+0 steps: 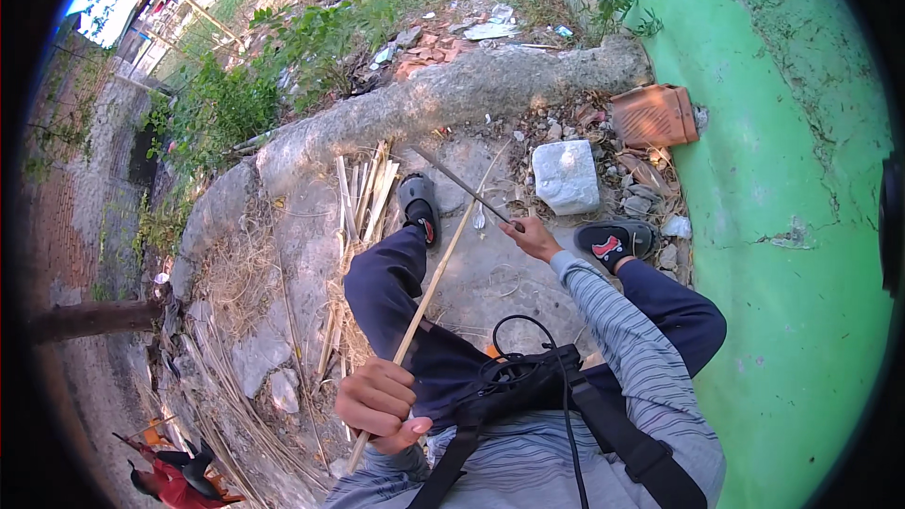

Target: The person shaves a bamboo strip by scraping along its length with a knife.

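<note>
My left hand [377, 405] is closed around the near part of a long, pale bamboo strip [436, 278]. The strip slants away from me, and its thin far end reaches near the white block. In front of my right knee, my right hand [537, 238] grips the handle of a knife [452, 177] with a long, narrow, dark blade. That blade points to the far left and crosses the strip; whether they touch, I cannot tell. A bundle of split bamboo strips [363, 193] lies beside my left shoe [418, 203].
A white block [566, 176] sits between my right shoe [617, 240] and a low stone border [452, 90]. An orange hollow brick [655, 116] leans near the green wall [782, 226]. Long strips [226, 396] lie at left. A person in red [179, 481] is at lower left.
</note>
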Tool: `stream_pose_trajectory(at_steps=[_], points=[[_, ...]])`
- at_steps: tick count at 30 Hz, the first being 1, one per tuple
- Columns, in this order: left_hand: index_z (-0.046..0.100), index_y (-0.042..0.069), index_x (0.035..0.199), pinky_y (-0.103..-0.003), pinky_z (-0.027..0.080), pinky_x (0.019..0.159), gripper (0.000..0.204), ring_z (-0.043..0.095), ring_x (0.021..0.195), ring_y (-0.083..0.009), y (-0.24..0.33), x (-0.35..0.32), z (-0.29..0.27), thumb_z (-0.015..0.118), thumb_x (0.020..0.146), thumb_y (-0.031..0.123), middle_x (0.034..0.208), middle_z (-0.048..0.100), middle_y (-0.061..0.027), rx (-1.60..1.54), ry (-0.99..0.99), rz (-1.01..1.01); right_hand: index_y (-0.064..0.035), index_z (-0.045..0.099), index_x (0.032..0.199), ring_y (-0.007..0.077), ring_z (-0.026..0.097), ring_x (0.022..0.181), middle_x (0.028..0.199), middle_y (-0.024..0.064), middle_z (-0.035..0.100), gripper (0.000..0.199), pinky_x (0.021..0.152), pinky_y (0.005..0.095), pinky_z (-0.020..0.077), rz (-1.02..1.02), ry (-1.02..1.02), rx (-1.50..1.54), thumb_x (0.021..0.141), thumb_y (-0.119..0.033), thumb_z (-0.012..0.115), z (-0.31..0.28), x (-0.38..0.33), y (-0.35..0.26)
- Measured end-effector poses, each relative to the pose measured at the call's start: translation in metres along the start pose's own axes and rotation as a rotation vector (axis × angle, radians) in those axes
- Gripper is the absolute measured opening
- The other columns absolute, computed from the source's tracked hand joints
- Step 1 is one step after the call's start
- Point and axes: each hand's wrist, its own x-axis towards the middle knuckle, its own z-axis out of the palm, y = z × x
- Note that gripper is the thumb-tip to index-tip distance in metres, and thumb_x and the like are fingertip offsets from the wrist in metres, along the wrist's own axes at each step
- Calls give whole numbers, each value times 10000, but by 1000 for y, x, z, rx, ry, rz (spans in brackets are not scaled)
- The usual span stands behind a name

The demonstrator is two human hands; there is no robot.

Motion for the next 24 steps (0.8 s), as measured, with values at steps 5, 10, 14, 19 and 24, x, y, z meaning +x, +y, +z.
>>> stream_pose_trajectory(at_steps=[5, 10, 14, 19, 24], points=[[178, 119, 529, -290, 113, 392, 596, 219, 320, -104, 1, -17, -27, 671, 763, -121, 431, 266, 25, 56, 167, 9, 18, 586, 758, 194, 403, 552, 571, 99, 453, 615, 545, 391, 355, -61, -36, -62, 980, -555, 616, 8, -2, -31], [182, 124, 539, -287, 109, 382, 607, 209, 315, -92, 4, -21, -36, 664, 803, -134, 424, 277, 31, -1, 186, 19, 25, 655, 857, 180, 405, 540, 564, 81, 466, 612, 533, 398, 357, -208, -130, 2, 971, -575, 616, 8, -25, -67], [183, 126, 548, -288, 112, 382, 607, 208, 318, -96, 3, -14, -32, 667, 803, -137, 426, 278, 26, -2, 205, 4, 39, 673, 856, 215, 459, 553, 588, 128, 524, 666, 562, 401, 397, -22, -66, -58, 970, -611, 588, -2, 4, -1], [168, 131, 553, -286, 103, 390, 631, 201, 324, -101, 1, -10, -30, 685, 803, -132, 429, 276, 27, 8, 176, -28, 28, 617, 776, 228, 437, 575, 595, 122, 488, 690, 587, 416, 401, 42, 122, -137, 964, -635, 578, -15, 16, 24], [163, 134, 539, -290, 95, 394, 639, 206, 319, -101, 1, -10, -36, 681, 798, -136, 431, 277, 27, 8, 194, -22, 12, 607, 789, 207, 373, 557, 566, 104, 417, 596, 552, 415, 338, -53, -105, -94, 954, -559, 650, -5, -5, -16]])
